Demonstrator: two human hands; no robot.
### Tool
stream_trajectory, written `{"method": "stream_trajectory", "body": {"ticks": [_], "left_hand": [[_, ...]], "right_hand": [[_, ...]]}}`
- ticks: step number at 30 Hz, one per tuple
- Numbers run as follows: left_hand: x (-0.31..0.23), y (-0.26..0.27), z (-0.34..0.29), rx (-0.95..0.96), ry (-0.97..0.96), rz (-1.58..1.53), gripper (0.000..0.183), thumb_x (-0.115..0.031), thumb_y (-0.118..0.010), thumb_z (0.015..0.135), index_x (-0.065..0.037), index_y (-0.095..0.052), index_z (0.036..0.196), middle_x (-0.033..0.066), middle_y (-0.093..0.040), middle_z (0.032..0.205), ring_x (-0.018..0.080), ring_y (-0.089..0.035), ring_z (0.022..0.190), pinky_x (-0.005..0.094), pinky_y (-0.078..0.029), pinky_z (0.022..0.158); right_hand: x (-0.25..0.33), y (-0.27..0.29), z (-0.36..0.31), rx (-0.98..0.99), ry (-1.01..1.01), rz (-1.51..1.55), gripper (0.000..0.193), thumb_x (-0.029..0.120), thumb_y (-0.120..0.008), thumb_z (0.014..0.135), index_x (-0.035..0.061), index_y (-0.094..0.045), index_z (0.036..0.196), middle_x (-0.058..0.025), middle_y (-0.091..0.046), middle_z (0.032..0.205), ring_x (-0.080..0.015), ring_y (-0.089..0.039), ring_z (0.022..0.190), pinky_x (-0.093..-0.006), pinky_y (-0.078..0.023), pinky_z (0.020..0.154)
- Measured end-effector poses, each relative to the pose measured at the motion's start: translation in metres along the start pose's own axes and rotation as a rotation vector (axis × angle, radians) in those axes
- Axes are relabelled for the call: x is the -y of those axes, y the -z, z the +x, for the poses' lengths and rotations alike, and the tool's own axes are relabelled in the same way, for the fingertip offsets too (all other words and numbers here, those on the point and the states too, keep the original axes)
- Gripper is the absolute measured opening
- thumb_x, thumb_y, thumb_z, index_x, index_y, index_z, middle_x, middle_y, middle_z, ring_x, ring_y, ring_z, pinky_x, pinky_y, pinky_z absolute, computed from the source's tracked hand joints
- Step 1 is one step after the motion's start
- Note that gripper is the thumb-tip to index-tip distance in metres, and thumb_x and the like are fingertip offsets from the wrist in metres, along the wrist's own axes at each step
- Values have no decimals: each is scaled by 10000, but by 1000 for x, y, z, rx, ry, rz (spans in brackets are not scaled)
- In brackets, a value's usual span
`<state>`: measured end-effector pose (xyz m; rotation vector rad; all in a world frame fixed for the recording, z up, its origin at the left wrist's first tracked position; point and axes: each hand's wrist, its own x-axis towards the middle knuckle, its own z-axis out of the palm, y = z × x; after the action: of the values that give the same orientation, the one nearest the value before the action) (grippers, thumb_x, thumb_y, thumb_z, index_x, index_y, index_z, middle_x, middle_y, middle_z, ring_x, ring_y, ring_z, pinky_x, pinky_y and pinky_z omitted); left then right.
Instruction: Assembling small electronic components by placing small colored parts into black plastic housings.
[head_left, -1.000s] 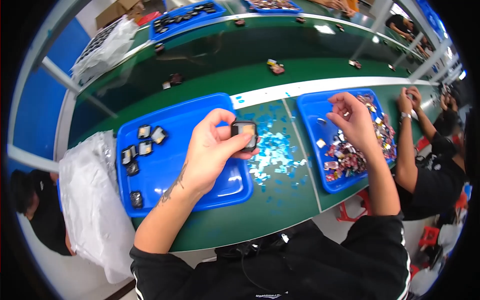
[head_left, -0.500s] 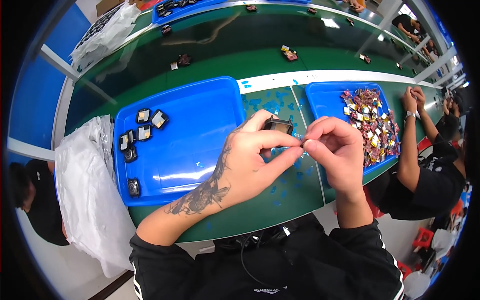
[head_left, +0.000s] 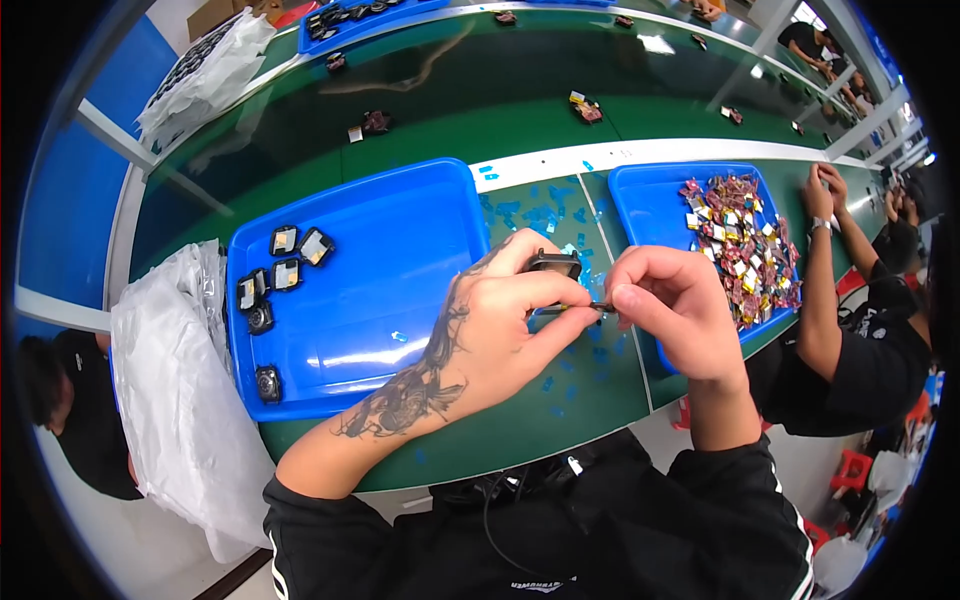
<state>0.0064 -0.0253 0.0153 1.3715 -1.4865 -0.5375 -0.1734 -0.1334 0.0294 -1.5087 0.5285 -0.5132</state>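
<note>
My left hand is closed around a black watch case, which stands up past the fingers with its dark screen side partly showing. At its thumb and index fingertips, a small dark part bridges to my right hand. The right thumb and index finger pinch the far end of that part; its exact kind is too small to make out. Under both hands, small blue film pieces lie scattered over the green table.
A blue tray at left holds several black watch cases. Another blue tray at right is heaped with small wired parts. White plastic bags hang at the left edge. A co-worker's arms reach in at right.
My right hand has drawn slightly right and down, so more of the small dark part shows between the fingertips. The watch case in my left hand has tipped and dropped a little.
</note>
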Motion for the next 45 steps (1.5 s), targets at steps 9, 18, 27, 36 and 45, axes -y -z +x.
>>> {"method": "stream_trajectory", "body": {"ticks": [9,18,27,36,45], "left_hand": [[2,-1,3,-32,-163,169,177,-37,-799,725,-50,-728,887,94,-598,902,216,-631,778,289,-508,608],[8,-9,0,-130,-296,349,200,-21,-803,700,-56,-729,883,89,-589,886,201,-625,721,274,-502,590],[12,-12,0,-48,290,-389,115,-46,-752,809,-5,-728,914,60,-584,944,122,-582,884,253,-495,677],[13,-2,5,5,281,-734,581,4,-486,939,-33,-328,1497,95,-589,1253,80,-555,941,215,-465,749],[13,-15,-2,-10,320,-799,488,57,-499,941,39,-394,1418,138,-497,1391,185,-527,1241,304,-457,1002]], "right_hand": [[-7,2,10,214,-182,143,213,201,-503,1012,41,-549,878,47,-494,741,-27,-463,677,-212,-413,613],[-27,-6,13,-163,299,-843,135,25,-554,928,9,-557,1062,-132,-604,811,-362,-587,722,-355,-498,671],[-26,-12,4,-205,322,-258,108,-14,-640,881,-16,-683,980,-82,-674,921,-130,-647,829,-251,-517,734],[-9,-18,4,-286,476,-546,120,-52,-636,853,-25,-657,968,-108,-669,864,-166,-648,775,-275,-508,709],[-4,-32,15,-296,453,-762,209,-57,-698,773,20,-679,966,-90,-663,791,-159,-578,602,-266,-466,550]]}}
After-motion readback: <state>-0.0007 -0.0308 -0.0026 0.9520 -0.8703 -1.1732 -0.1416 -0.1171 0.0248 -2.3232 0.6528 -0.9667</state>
